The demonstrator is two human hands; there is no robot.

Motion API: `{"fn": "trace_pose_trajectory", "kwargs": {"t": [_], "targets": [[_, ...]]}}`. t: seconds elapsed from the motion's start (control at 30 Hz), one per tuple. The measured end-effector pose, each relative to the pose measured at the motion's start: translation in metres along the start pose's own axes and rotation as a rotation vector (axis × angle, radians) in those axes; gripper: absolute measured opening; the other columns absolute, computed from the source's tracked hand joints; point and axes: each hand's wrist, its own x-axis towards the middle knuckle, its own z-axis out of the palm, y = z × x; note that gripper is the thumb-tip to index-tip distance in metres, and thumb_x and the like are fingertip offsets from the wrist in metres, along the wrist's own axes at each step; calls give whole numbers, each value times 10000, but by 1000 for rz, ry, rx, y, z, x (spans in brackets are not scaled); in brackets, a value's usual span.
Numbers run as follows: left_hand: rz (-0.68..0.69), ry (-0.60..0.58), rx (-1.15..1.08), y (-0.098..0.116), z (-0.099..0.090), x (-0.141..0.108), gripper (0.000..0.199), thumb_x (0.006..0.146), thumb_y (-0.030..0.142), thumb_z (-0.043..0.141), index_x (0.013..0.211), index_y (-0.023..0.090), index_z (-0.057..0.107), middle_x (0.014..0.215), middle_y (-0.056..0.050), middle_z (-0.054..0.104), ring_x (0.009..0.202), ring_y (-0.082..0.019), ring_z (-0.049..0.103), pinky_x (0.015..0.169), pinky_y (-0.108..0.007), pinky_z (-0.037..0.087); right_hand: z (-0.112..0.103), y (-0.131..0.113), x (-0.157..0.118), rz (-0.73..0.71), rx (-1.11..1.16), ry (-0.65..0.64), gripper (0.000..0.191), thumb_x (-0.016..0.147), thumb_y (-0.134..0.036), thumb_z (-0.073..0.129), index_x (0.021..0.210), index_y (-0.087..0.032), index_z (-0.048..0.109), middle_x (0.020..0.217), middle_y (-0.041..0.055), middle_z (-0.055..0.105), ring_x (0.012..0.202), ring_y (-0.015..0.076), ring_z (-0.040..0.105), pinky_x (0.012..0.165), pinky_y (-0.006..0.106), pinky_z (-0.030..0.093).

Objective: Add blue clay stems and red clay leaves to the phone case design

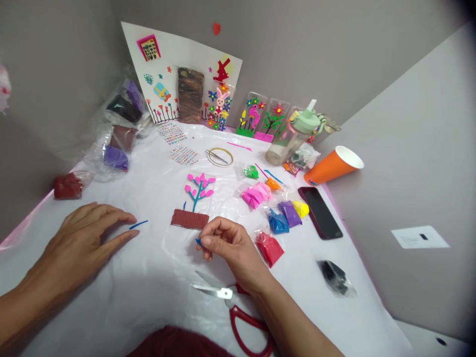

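My left hand (pixel 84 243) rests on the white table cover, thumb and index finger spread. A thin blue clay strip (pixel 139 224) lies just past those fingertips. My right hand (pixel 228 245) pinches a small blue clay piece (pixel 199 242) between thumb and fingers, just below a clear panel with a clay picture. On that panel a brown ribbed clay block (pixel 189 219) forms the base, partly behind my right fingers. Above it stands a teal-stemmed clay plant (pixel 200 191) with pink petals, and a short blue strip (pixel 185 205) beside it.
Red-handled scissors (pixel 225 293) lie open beneath my right wrist. Bagged clay such as pink (pixel 256 195) and red (pixel 270 249), a phone (pixel 320 212), an orange cup (pixel 330 166) and a bottle (pixel 290 141) are at right. A decorated white board (pixel 167 49) stands behind.
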Motion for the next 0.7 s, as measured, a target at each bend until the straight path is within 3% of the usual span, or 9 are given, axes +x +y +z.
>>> {"fn": "trace_pose_trajectory", "kwargs": {"t": [0.1, 0.17, 0.23, 0.3, 0.37, 0.57, 0.7], "targets": [[43, 65, 56, 8, 4, -4, 441, 1003, 493, 443, 1248, 170, 615, 1264, -155, 675, 1261, -382, 553, 1074, -550, 411, 0, -1, 0, 7, 7, 10, 202, 795, -337, 830, 803, -183, 700, 673, -26, 638, 589, 91, 541, 609, 214, 456], [114, 142, 178, 15, 12, -16, 567, 1016, 460, 368, 1426, 94, 504, 1445, -243, 566, 1480, -449, 343, 1179, -646, 259, 1, -2, -1, 12, 15, 8, 194, 797, -327, 828, 807, -183, 699, 667, -29, 639, 586, 87, 539, 608, 209, 453], [168, 170, 240, 24, 22, -32, 717, 1002, 499, 331, 1576, 71, 291, 1525, -295, 483, 1557, -443, 195, 1202, -674, 198, 1, -2, -1, 16, 24, 6, 187, 800, -318, 825, 807, -182, 697, 665, -32, 640, 582, 83, 536, 606, 203, 448], [152, 160, 205, 33, 32, -44, 798, 984, 541, 332, 1634, 125, 126, 1578, -280, 435, 1562, -410, 215, 1219, -655, 205, 1, -1, -1, 19, 24, 0, 185, 804, -315, 825, 808, -180, 699, 669, -32, 641, 582, 80, 536, 604, 199, 445], [143, 157, 182, 38, 36, -47, 822, 982, 565, 332, 1642, 149, 73, 1603, -264, 408, 1552, -393, 254, 1229, -632, 215, 1, 1, 0, 19, 17, -9, 184, 807, -314, 825, 808, -179, 699, 676, -31, 644, 589, 80, 541, 608, 198, 444], [130, 189, 168, 33, 30, -25, 830, 1007, 617, 237, 1622, 62, 182, 1577, -289, 430, 1552, -378, 248, 1244, -609, 198, 1, 2, 1, 7, 7, 7, 184, 805, -309, 825, 808, -175, 700, 698, -24, 655, 587, 76, 545, 599, 194, 432], [136, 185, 112, 41, 35, -42, 916, 952, 751, 270, 1645, 186, 69, 1583, -249, 439, 1512, -400, 345, 1230, -630, 224, 0, 0, 0, 15, 15, 10, 189, 801, -315, 827, 804, -174, 702, 682, -26, 646, 586, 79, 543, 603, 197, 442]]}}
